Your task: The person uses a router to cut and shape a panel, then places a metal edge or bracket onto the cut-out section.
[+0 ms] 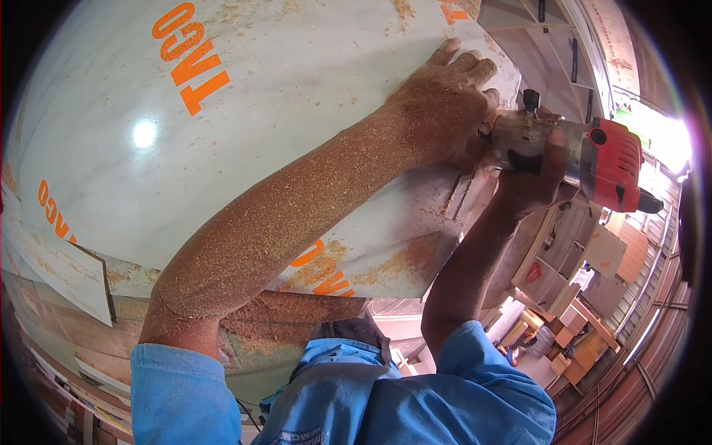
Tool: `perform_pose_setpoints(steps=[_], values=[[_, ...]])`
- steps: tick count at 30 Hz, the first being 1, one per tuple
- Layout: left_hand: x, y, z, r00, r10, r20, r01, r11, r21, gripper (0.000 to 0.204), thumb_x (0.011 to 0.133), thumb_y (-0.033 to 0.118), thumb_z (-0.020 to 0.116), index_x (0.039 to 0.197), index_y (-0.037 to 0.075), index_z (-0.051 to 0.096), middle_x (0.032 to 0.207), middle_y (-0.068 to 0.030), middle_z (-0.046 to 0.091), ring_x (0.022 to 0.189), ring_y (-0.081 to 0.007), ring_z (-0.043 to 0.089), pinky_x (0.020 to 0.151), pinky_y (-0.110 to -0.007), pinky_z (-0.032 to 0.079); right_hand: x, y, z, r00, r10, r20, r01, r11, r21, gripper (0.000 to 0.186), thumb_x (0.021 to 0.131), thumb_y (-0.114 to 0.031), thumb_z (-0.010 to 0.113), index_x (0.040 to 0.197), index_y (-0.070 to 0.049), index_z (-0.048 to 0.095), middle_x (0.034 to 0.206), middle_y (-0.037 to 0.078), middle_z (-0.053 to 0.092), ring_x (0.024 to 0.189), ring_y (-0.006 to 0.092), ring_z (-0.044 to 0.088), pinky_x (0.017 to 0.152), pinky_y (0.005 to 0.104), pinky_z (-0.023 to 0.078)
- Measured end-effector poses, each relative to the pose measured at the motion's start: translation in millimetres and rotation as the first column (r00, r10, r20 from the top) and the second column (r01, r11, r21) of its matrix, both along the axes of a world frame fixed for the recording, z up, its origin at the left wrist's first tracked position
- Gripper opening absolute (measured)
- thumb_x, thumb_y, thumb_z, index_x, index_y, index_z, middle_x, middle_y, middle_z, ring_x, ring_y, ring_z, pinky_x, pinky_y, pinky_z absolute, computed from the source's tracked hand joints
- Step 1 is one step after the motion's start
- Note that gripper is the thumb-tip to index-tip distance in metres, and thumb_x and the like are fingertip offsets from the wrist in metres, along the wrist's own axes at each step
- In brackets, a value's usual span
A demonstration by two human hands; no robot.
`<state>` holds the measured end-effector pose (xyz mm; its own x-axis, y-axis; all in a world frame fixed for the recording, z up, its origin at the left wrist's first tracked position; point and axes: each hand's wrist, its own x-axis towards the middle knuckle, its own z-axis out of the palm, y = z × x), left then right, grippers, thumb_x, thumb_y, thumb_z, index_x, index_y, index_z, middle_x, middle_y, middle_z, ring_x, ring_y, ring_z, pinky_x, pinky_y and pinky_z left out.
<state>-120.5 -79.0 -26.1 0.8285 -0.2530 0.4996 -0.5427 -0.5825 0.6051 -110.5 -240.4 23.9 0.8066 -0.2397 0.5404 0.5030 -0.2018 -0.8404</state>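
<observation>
A trim router [615,165] with a red motor housing and a greyish, see-through lower body lies on its side at the right edge of a large white panel [297,96]. My right hand [535,174] is wrapped round its body from below, the thumb lying along it. My left hand [449,93] is bent at the router's base end, fingers curled over by the panel's edge and thumb low beside the base. The base and bit are hidden behind that hand. Sawdust coats my left forearm and hand.
Orange lettering and sawdust [415,256] mark the panel. A narrower white strip [63,267] lies at its left, over wooden boards. Beyond the right edge are a pale cabinet frame [549,267] and stacked wood pieces [586,348] lower down. Corrugated metal walling stands far right.
</observation>
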Motion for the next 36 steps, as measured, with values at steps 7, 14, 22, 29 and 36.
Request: perform_pose_setpoints(steps=[7, 14, 22, 29, 36], values=[[0.0, -0.2, -1.2, 1.000, 0.009, 0.003, -0.009, 1.000, 0.028, 0.070, 0.064, 0.049, 0.086, 0.119, 0.009, 0.068, 0.128, -0.0180, 0.058, 0.134, -0.0331, 0.051, 0.123, -0.052, 0.026, 1.3, -0.2, 2.1, 1.000, 0.006, 0.026, -0.005, 1.000, -0.003, 0.037, 0.072, -0.007, 0.071, 0.103, 0.012, 0.064, 0.091, 0.021, 0.071, 0.074, 0.0281, 0.072, 0.069, 0.0401, 0.064], [-1.2, -0.4, 0.8, 1.000, 0.008, -0.013, -0.007, 0.998, 0.063, 0.077, 0.062, 0.052, 0.088, 0.122, 0.008, 0.067, 0.130, -0.0170, 0.057, 0.136, -0.0319, 0.049, 0.124, -0.052, 0.025, 2.6, -4.1, -1.7, 0.999, 0.026, 0.041, -0.028, 0.999, 0.042, 0.037, 0.072, -0.006, 0.071, 0.104, 0.012, 0.063, 0.090, 0.020, 0.070, 0.074, 0.0278, 0.072, 0.070, 0.0400, 0.064], [-1.1, -2.4, -1.8, 1.000, 0.022, 0.003, -0.022, 0.995, 0.093, 0.076, 0.063, 0.052, 0.088, 0.122, 0.008, 0.067, 0.129, -0.0162, 0.057, 0.135, -0.0313, 0.050, 0.124, -0.052, 0.025, 2.1, -8.7, -4.5, 0.999, -0.033, 0.024, 0.034, 0.998, -0.044, 0.039, 0.078, -0.013, 0.070, 0.106, 0.013, 0.063, 0.097, 0.027, 0.072, 0.076, 0.0325, 0.074, 0.070, 0.0444, 0.067], [-2.0, -5.1, 0.3, 0.999, 0.034, 0.013, -0.036, 0.989, 0.141, 0.074, 0.067, 0.053, 0.085, 0.122, 0.008, 0.066, 0.129, -0.0160, 0.058, 0.135, -0.0319, 0.050, 0.123, -0.053, 0.026, -0.7, -7.2, -1.8, 0.999, -0.044, 0.009, 0.044, 0.999, -0.023, 0.040, 0.079, -0.013, 0.070, 0.107, 0.014, 0.062, 0.096, 0.026, 0.071, 0.078, 0.0309, 0.074, 0.071, 0.0436, 0.066], [-3.5, -11.1, -0.8, 0.998, 0.052, 0.032, -0.054, 0.996, 0.070, 0.030, 0.087, 0.019, 0.065, 0.114, 0.006, 0.072, 0.129, -0.0178, 0.060, 0.133, -0.0315, 0.052, 0.121, -0.054, 0.027, 0.1, -11.6, -3.3, 0.998, -0.027, 0.057, 0.030, 0.998, -0.060, 0.039, 0.079, -0.012, 0.069, 0.108, 0.013, 0.062, 0.094, 0.025, 0.072, 0.076, 0.0290, 0.073, 0.068, 0.0408, 0.065]])
